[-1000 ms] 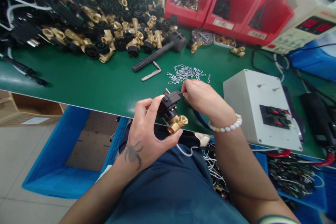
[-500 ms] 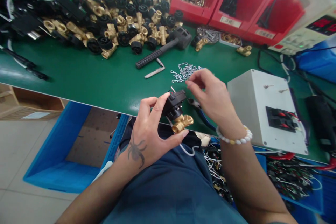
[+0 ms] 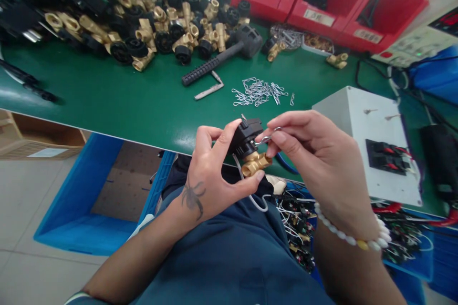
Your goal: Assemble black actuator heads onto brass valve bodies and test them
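My left hand [image 3: 218, 167] grips a valve [image 3: 255, 164] with a brass body and a black actuator on top, thumb under the brass and fingers over the black part. A white cable hangs from it. Between the thumb and fingers of my right hand [image 3: 304, 147] is a small silver R-clip [image 3: 265, 139], its end at the joint between actuator and brass body. Whether the clip has entered a hole I cannot tell. Behind the hands lies a loose pile of R-clips [image 3: 257, 91] on the green bench [image 3: 143, 100].
Beyond the clips lie a black rubber mallet [image 3: 218, 59] and a hex key [image 3: 211, 89]. Many brass valve bodies [image 3: 186, 40] are heaped at the back. Red bins [image 3: 272, 9] stand behind; a grey box [image 3: 343, 119] is at right. A blue crate [image 3: 71, 219] stands below left.
My right hand has come from the clip pile toward me to the valve, bringing an R-clip. The valve in my left hand has shifted slightly right and up.
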Available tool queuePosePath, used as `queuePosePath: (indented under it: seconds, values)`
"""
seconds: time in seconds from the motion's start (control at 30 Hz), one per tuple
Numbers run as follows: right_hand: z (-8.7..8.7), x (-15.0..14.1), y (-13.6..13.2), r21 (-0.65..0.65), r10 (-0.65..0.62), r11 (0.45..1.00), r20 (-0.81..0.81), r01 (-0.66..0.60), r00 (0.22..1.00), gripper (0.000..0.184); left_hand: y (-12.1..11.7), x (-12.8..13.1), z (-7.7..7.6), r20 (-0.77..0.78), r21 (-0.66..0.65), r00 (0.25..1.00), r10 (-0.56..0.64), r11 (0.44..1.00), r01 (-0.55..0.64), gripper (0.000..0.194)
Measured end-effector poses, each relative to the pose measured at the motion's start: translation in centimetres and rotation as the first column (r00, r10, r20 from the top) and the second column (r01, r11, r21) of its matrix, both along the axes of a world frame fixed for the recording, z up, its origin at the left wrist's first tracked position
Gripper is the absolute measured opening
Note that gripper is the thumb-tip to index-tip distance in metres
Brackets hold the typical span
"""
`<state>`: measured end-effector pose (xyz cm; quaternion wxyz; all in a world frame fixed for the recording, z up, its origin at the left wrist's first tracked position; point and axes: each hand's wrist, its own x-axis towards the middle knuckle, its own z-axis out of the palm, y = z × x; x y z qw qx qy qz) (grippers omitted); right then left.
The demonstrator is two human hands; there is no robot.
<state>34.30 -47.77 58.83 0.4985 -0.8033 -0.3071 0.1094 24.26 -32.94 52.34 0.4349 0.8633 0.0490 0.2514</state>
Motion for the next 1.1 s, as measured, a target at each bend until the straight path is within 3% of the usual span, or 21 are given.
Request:
queuePosePath:
  seconds: [0.23,0.53,0.77,0.87,0.97,1.03,1.1]
  values:
    - [0.1,-0.4,0.8,-0.105,0.011,0.994,0.202,0.011,0.979,0.01,0.0,-0.1,0.2,-0.018,0.022,1.0,0.001,1.0,-0.001,0.075]
    - [0.6,0.3,0.8,-0.203,0.137,0.974,0.192,-0.098,0.972,0.011,0.2,0.0,0.4,-0.025,0.041,0.999,-0.033,0.999,0.034,0.075]
    - [-0.3,0.5,0.4,-0.177,0.13,0.981,0.266,-0.085,0.955,0.012,0.5,0.0,0.4,-0.035,0.018,0.997,-0.073,0.997,0.074,0.074]
    - [-1.4,0.8,-1.4,-0.221,0.026,0.973,0.375,0.062,0.927,0.049,0.6,-0.1,0.4,-0.044,-0.005,0.996,-0.077,0.997,0.077,0.075]
    - [-3.3,0.7,-3.8,-0.431,0.026,0.872,0.512,0.231,0.858,0.067,0.6,-0.1,0.4,-0.056,-0.03,0.995,-0.088,0.996,0.087,0.076]
    - [-4.8,0.1,-5.1,-0.582,0.118,0.767,0.543,0.271,0.832,0.062,0.6,-0.1,0.4,-0.049,-0.032,0.995,-0.091,0.995,0.089,0.076]
    - [-6.0,-0.6,-5.7,-0.651,0.186,0.7,0.565,0.295,0.804,0.053,0.6,0.0,0.4,-0.045,-0.026,0.995,-0.091,0.996,0.09,0.075]
